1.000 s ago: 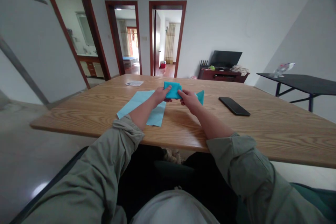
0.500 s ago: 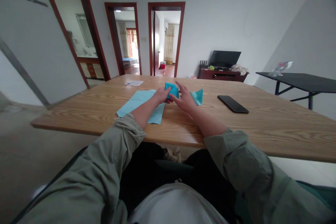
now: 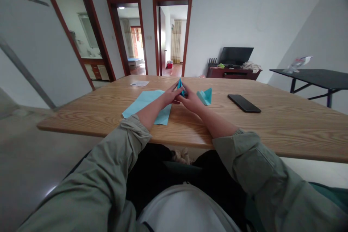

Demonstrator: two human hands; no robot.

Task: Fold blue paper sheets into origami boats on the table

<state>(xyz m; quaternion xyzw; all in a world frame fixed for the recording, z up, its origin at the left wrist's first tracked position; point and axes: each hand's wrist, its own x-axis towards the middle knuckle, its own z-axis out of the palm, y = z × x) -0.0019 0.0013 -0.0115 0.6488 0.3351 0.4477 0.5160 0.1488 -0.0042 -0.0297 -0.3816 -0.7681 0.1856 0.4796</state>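
Observation:
Both my hands meet over the wooden table, pinching a small folded piece of blue paper (image 3: 180, 88), now narrow and pointed, with its lower part hidden by my fingers. My left hand (image 3: 170, 95) holds it from the left and my right hand (image 3: 190, 102) from the right. Just right of my right hand, a folded teal paper piece (image 3: 205, 96) lies on the table, apart from my fingers. A flat light blue paper sheet (image 3: 144, 101) lies under my left wrist.
A black smartphone (image 3: 244, 103) lies to the right on the oak-coloured table (image 3: 81, 117), and a small white card (image 3: 139, 83) lies at its far edge. A black side table (image 3: 312, 77) stands to the right, and a low dark cabinet (image 3: 233, 74) holding a monitor stands behind.
The blue paper has gone from a squat folded block to a narrow upright point. My right hand's fingers have closed in on it from their spread position. The view has tilted slightly upward.

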